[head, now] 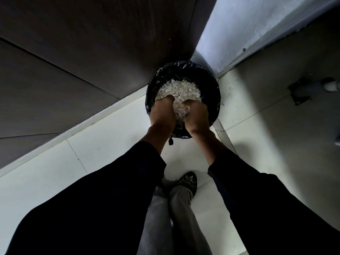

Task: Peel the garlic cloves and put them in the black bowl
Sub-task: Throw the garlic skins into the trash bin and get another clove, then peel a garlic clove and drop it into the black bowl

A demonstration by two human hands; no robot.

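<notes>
I am looking down at a round bin lined with a black plastic bag (209, 78), standing on the floor. It is filled with white papery garlic peels (180, 91). My left hand (161, 112) and my right hand (197, 115) are side by side over the near half of the bin, backs up. They grip a clump of the peels (179, 111) between them, and their fingers curl down out of sight into it. No garlic cloves and no black bowl are in view.
The bin sits in a corner between a dark wooden panel (82, 52) on the left and a pale wall (257, 30) at the back right. The floor has light tiles (110, 137). My legs and one shoe (187, 181) are below the hands. A small floor fitting (301, 92) lies at the right.
</notes>
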